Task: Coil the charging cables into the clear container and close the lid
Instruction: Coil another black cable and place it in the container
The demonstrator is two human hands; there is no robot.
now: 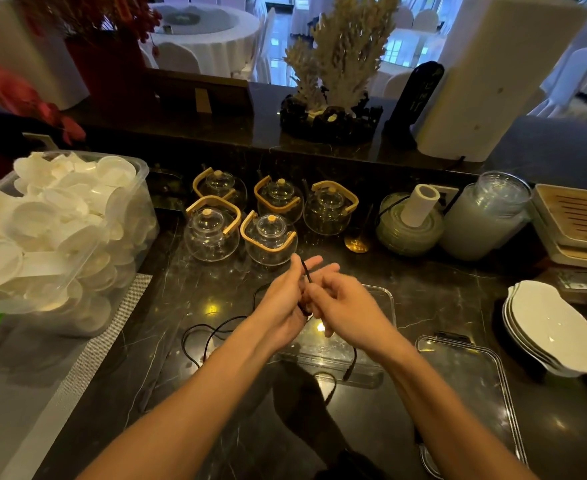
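Midway through coiling: left hand (282, 299) and right hand (345, 306) meet above the clear container (387, 306), both pinching a black cable (306, 271). Loose cable trails over the counter (167, 368); the lid (472, 386) lies beside, not yet fitted.

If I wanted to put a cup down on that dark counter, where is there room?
Bare dark marble counter lies near the front edge, between the person's forearms. Another patch lies between the glass teapots and the stacked white dishes. The left is crowded by the clear plastic tub of white cups; black cable loops lie beside the left hand.
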